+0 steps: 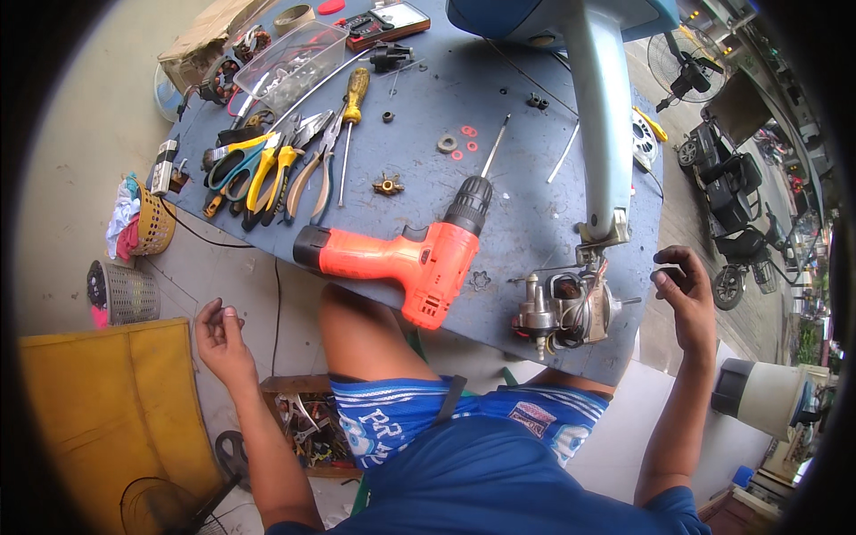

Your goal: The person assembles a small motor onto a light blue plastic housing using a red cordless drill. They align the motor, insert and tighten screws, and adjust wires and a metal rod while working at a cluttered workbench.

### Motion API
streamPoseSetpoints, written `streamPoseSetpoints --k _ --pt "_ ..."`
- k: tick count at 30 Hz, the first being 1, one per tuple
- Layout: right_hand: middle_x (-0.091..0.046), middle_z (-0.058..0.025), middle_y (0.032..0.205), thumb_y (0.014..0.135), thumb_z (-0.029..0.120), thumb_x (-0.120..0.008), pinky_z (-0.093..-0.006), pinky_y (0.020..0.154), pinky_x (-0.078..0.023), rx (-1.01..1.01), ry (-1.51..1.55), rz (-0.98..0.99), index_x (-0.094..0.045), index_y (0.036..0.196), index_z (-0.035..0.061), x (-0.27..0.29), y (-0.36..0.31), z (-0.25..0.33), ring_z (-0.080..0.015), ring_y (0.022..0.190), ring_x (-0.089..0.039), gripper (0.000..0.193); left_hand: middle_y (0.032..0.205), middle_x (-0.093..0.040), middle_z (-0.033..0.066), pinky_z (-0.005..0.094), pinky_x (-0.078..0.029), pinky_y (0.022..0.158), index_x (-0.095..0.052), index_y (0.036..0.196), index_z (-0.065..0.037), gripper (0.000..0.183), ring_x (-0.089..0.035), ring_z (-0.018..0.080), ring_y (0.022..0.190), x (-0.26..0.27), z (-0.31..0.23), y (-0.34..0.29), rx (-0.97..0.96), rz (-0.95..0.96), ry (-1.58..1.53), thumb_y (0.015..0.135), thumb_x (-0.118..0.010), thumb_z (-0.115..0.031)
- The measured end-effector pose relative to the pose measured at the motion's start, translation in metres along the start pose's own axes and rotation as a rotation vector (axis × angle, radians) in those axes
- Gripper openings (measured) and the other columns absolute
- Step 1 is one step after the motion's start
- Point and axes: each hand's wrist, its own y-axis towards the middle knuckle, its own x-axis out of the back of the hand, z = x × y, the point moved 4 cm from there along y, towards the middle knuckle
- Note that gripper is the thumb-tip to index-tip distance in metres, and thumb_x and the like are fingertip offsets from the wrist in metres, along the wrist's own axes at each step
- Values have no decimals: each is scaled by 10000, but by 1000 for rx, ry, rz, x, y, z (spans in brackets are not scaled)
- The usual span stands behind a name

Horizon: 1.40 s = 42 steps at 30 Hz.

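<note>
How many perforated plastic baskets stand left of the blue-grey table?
2: a yellow round basket near the left edge of the blue-grey table, and a grey round basket below it in the picture, nearer the bare left hand. Others may be hidden.

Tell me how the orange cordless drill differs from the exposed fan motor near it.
The cordless drill is orange and black; the fan motor is mostly grey metal. The drill's housing is closed, while the motor's inner parts show. The drill lies loose on the table; the motor is joined to the light-blue fan neck. Both have a slim metal shaft sticking out, and neither is held.
</note>
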Motion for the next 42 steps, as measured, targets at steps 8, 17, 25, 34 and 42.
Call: streamPoseSetpoints --k 8,17,25,34,42 --pt "-704 -20 1008 978 253 -735 -271 789 -480 248 -360 -186 -700 1101 15 -1 98 55 -96 895 -604 271 990 -655 67 254 -518 720 -630 1238 15 244 -599 103 820 22 24 -12 133 -80 -18 1011 -671 -63" --pt "-778 -126 1030 960 293 -723 -340 836 -544 265 -501 -191 -759 1148 1 4 194 37 -185 877 -707 349 994 -659 76 252 -529 698 -637 1219 24 213 -610 110 826 21 -55 -5 -189 -82 -55 1019 -652 -47" --pt "-770 -206 1102 951 279 -702 -428 938 -551 67 -601 -397 -764 1163 37 72 180 -39 -353 1040 -739 327 1035 -640 105 250 -510 760 -635 1167 34 202 -604 132 877 -109 -213 -14 -597 521 -293 968 -640 67" --pt "-678 -135 1317 1029 221 -641 -390 1080 -435 -224 50 43 -660 1283 57 66 138 -178 -235 1251 -580 304 1008 -668 126 282 -510 777 -663 1106 54 220 -615 169 866 -241 -343 -76 -824 902 -371 895 -679 114" --pt "-682 -31 935 1068 188 -620 -292 766 -516 67 78 -137 -668 1138 16 89 101 -122 -112 825 -594 192 1019 -715 98 271 -556 784 -690 1146 37 216 -671 126 880 -304 -384 -153 -489 1369 -271 970 -711 -87"
